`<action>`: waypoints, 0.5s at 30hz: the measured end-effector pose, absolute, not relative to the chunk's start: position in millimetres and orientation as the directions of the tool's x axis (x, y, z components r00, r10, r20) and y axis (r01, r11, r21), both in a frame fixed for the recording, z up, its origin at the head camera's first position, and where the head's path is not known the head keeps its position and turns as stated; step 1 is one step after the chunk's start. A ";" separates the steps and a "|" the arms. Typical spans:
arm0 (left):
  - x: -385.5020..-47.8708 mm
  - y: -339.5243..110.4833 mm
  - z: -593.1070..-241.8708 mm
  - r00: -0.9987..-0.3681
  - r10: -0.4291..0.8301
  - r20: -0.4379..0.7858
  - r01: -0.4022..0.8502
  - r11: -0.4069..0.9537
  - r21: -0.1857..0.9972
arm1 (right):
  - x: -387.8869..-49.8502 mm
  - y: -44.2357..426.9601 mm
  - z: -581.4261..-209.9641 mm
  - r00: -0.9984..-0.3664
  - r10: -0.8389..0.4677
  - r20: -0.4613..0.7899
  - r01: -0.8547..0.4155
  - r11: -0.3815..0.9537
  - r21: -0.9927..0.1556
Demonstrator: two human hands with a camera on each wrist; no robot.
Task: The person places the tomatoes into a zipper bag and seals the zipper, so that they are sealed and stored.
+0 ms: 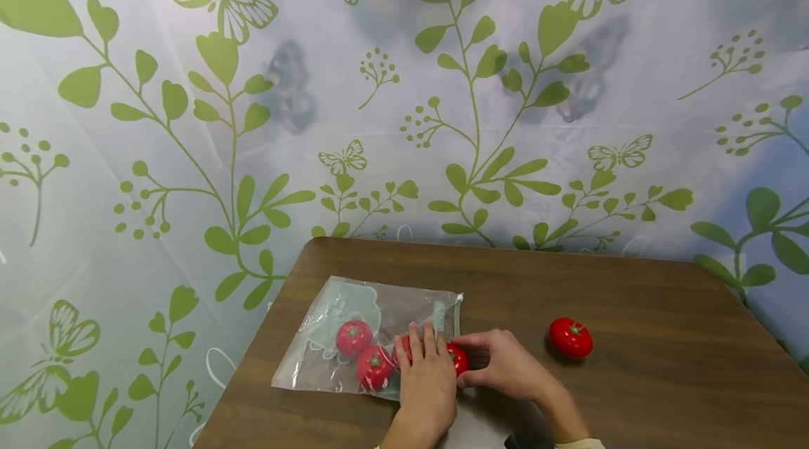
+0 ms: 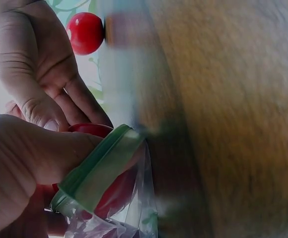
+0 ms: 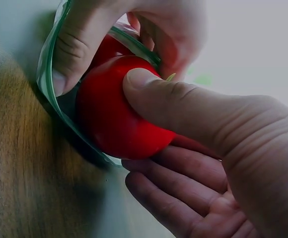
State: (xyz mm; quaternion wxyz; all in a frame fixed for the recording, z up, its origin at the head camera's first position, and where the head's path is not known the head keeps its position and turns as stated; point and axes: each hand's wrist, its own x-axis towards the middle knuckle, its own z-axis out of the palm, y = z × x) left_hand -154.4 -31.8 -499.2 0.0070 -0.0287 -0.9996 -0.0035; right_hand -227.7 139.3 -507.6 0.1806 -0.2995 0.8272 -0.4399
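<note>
A clear zip bag (image 1: 316, 365) with a green-edged mouth (image 2: 97, 166) lies on the table, with several red tomatoes inside, among them one tomato (image 1: 374, 369) near its lower edge. My left hand (image 1: 426, 386) holds the bag at its mouth, the fingers spread over the top and the thumb at the green rim. My right hand (image 1: 508, 365) grips another tomato (image 3: 119, 106) between thumb and fingers, partly within the bag's opening. Behind it, a red tomato shows inside the bag in the right wrist view. To the right lies a loose tomato (image 1: 571, 337).
The brown wooden table (image 1: 663, 365) has rounded far corners. Behind it hangs a pale curtain (image 1: 392, 119) printed with green leaves and butterflies. Part of a dark object shows near the right wrist at the bottom edge of the head view.
</note>
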 end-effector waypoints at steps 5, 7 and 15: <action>-152.8 -31.2 -498.5 -0.998 0.057 0.014 0.057 0.998 0.005 | -227.5 138.1 -509.4 -0.764 -0.645 -0.022 -0.346 0.438 -0.830; -152.3 -31.0 -498.5 -0.998 0.058 0.018 0.058 0.998 0.001 | -227.7 137.1 -510.4 -0.768 -0.640 -0.014 -0.354 0.443 -0.824; -152.1 -30.7 -500.8 -0.997 0.062 0.055 0.062 0.998 0.000 | -229.4 133.9 -513.7 -0.779 -0.625 0.037 -0.404 0.456 -0.793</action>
